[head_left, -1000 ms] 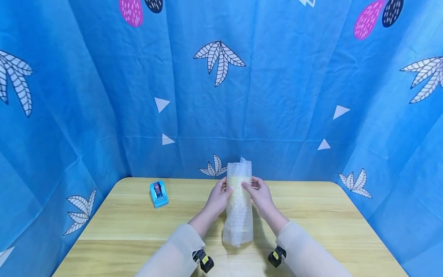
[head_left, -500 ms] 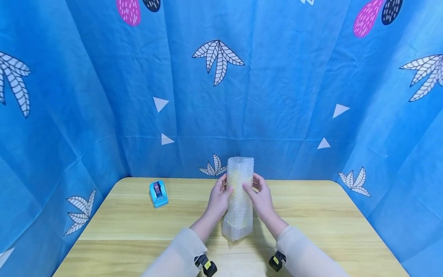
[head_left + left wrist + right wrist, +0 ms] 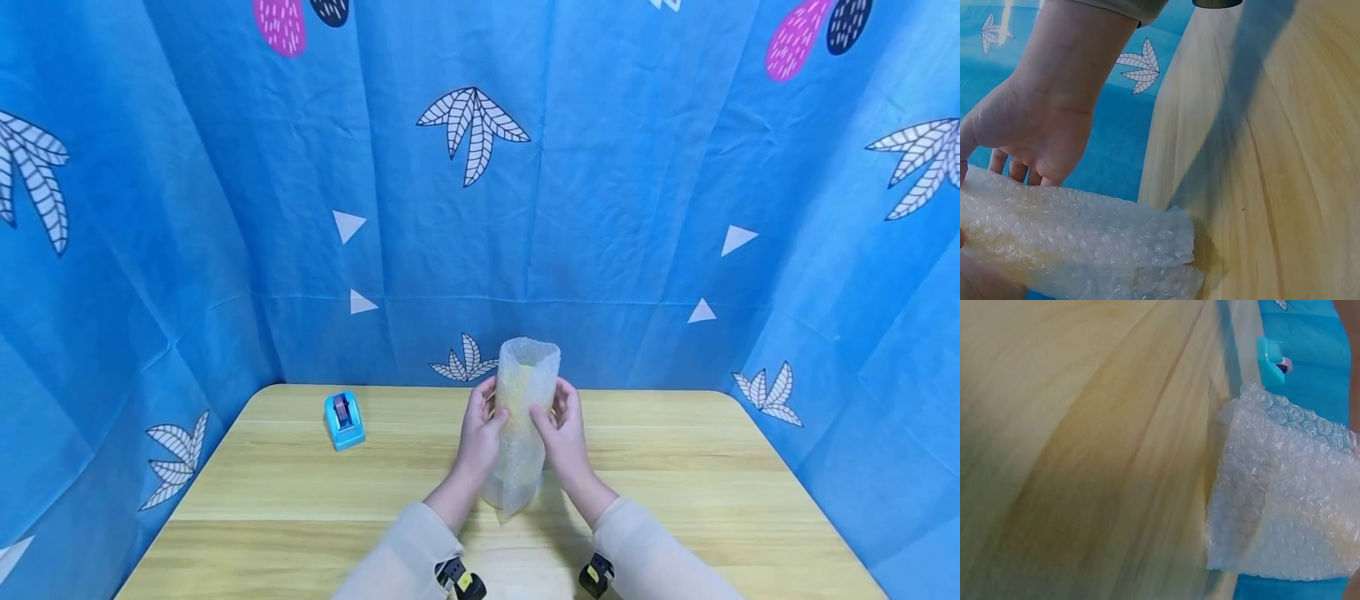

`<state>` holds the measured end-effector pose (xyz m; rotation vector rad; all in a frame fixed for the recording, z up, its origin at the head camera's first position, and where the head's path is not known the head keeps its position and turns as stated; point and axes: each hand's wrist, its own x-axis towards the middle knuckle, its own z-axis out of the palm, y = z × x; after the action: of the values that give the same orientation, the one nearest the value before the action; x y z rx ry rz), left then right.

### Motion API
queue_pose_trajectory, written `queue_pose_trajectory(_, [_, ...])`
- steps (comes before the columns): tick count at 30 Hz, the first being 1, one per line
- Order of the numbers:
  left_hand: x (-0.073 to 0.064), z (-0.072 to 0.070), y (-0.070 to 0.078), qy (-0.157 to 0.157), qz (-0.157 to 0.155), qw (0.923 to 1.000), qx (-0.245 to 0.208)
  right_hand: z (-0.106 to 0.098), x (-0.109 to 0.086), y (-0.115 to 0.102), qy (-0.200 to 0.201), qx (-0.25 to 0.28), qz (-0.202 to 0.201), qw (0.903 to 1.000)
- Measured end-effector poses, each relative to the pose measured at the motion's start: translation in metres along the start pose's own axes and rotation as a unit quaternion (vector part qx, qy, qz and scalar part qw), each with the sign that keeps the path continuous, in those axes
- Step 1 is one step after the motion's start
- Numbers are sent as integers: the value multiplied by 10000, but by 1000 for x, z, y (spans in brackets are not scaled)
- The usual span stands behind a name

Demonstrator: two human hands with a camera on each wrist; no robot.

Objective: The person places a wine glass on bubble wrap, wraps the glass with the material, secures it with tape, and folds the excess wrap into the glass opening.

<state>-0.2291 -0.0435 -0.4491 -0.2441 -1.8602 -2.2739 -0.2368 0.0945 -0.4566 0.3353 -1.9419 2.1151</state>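
Note:
An upright roll of bubble wrap (image 3: 521, 450) surrounds something yellow (image 3: 525, 375) whose kind the wrap conceals. Its upper end gapes a little, and a pointed flap hangs at the lower end near the table. My left hand (image 3: 480, 429) grips the roll from the left, thumb on the near face and fingers behind. From the right, my right hand (image 3: 564, 429) holds it in the same way at about the same height. The left wrist view shows the wrap (image 3: 1079, 219) below my left hand (image 3: 1035, 131). Only a sliver of hand appears in the right wrist view, beside the bubble wrap (image 3: 1285, 500).
A blue tape dispenser (image 3: 345, 421) stands at the back left of the wooden table (image 3: 660, 467). Blue patterned curtain (image 3: 615, 208) rises behind the table and along both sides.
Between my hands the bubble wrap has turned about its length, and its upper end now gapes toward me. The roll's top has shifted slightly right. Both hands keep their hold.

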Motion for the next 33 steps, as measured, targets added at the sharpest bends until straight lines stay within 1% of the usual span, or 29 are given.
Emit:
queue_pose_trajectory(6, [-1, 0, -5, 98, -10, 9997, -222, 0, -2, 3, -36, 66, -111, 9999])
queue_pose_trajectory(10, [-3, -1, -7, 66, 104, 9993, -355, 0, -3, 3, -84, 60, -219, 9997])
queue_pose_trajectory(12, [-3, -1, -7, -37, 251, 9989, -387, 0, -3, 3, -108, 60, -238, 9996])
queue_pose_trajectory(16, [-4, -2, -7, -384, 608, 9967, -383, 0, -3, 3, -169, 98, -228, 9995])
queue_pose_trajectory(18, [-3, -3, -7, -537, 670, 9959, -278, 0, -3, 3, -197, 61, -249, 9995])
queue_pose_trajectory(21, [-3, -3, -5, -607, 559, 9966, -50, 0, -4, 3, -228, -57, -326, 9992])
queue_pose_trajectory(27, [-1, -3, -2, -431, 204, 9980, 423, 1, -6, 5, -308, -212, -538, 9978])
queue_pose_trajectory(30, [1, -3, -2, -375, 177, 9979, 489, 1, -7, 7, -370, -216, -667, 9969])
queue_pose_trajectory(33, [2, -2, -1, -368, 220, 9978, 513, 0, -7, 8, -438, -208, -911, 9947])
